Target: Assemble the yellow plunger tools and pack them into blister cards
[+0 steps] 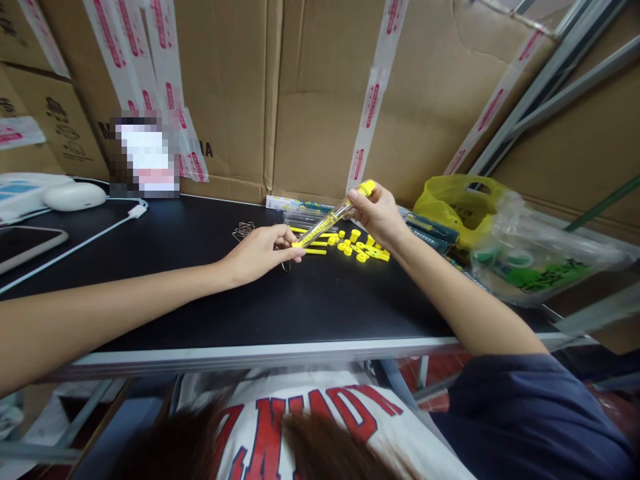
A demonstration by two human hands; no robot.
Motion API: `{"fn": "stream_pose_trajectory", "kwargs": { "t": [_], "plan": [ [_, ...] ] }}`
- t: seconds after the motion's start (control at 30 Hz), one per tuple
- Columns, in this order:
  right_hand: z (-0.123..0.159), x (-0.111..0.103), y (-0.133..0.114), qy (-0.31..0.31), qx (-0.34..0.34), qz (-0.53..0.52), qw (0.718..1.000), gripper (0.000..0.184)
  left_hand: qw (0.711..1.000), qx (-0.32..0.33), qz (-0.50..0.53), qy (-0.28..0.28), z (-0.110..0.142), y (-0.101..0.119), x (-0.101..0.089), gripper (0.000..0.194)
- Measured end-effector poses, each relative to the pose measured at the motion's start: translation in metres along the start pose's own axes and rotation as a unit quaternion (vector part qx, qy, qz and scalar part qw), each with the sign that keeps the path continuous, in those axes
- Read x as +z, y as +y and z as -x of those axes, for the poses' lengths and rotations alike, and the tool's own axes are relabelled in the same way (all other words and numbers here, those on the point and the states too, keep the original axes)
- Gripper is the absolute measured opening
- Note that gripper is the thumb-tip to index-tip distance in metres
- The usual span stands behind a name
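A clear tube with yellow parts inside and a yellow cap point(327, 222) is held at a slant between both hands above the black table. My left hand point(265, 253) pinches its lower left end. Up at the right, my right hand point(376, 212) grips the capped end, with the fingers closed around it. Behind and below the tube lie several small yellow plastic pieces point(363, 251) and a few thin yellow strips point(316, 252). Some clear tubes point(305, 220) rest farther back. Bent metal wires point(243, 231) lie beyond my left hand.
Cardboard boxes point(320, 100) stand along the back of the table point(300, 307). To the right are a yellow plastic bag point(450, 200), a clear bag point(530, 260) and dark green packages point(433, 233). A phone point(30, 243), white cable point(75, 247) and white rounded device point(75, 196) lie left.
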State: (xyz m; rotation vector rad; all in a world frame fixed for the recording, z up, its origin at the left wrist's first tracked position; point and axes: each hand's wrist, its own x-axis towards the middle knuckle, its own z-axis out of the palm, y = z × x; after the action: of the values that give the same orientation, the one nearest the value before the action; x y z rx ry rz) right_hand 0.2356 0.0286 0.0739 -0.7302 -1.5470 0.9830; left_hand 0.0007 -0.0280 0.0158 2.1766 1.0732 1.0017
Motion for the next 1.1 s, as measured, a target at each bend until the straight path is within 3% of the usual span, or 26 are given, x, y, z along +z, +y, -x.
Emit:
{"fn": "stream_pose_trajectory", "kwargs": {
  "t": [0.23, 0.43, 0.53, 0.67, 0.77, 0.87, 0.93, 1.1],
  "plan": [
    [0.002, 0.003, -0.008, -0.022, -0.02, 0.01, 0.999, 0.046, 0.995, -0.017, 0.093, -0.039, -0.005, -0.001, 0.002, 0.032],
    [0.003, 0.008, -0.009, -0.015, -0.055, 0.026, 0.998, 0.045, 0.997, 0.04, 0.052, -0.035, -0.003, 0.002, -0.001, 0.046],
    [0.002, 0.009, -0.006, -0.008, -0.055, 0.025, 0.998, 0.048, 0.996, 0.048, -0.029, -0.067, 0.001, 0.006, 0.002, 0.04],
    [0.002, 0.009, 0.002, 0.041, -0.055, 0.039, 0.997, 0.048, 0.99, 0.064, -0.118, -0.048, 0.003, 0.005, 0.006, 0.033],
    [0.003, 0.008, 0.007, 0.048, 0.022, 0.049, 0.997, 0.049, 0.985, 0.076, -0.155, -0.015, 0.003, 0.002, 0.006, 0.029],
    [0.005, 0.009, 0.008, -0.004, 0.144, 0.057, 0.988, 0.054, 0.981, 0.061, -0.181, 0.022, 0.003, -0.001, 0.006, 0.028],
    [0.008, 0.01, 0.008, -0.02, 0.173, 0.062, 0.983, 0.057, 0.978, 0.055, -0.197, 0.04, 0.002, -0.003, 0.005, 0.026],
    [0.009, 0.013, 0.011, -0.017, 0.07, 0.02, 0.997, 0.052, 0.977, 0.052, -0.202, 0.043, 0.002, -0.003, 0.004, 0.024]
  ]
}}
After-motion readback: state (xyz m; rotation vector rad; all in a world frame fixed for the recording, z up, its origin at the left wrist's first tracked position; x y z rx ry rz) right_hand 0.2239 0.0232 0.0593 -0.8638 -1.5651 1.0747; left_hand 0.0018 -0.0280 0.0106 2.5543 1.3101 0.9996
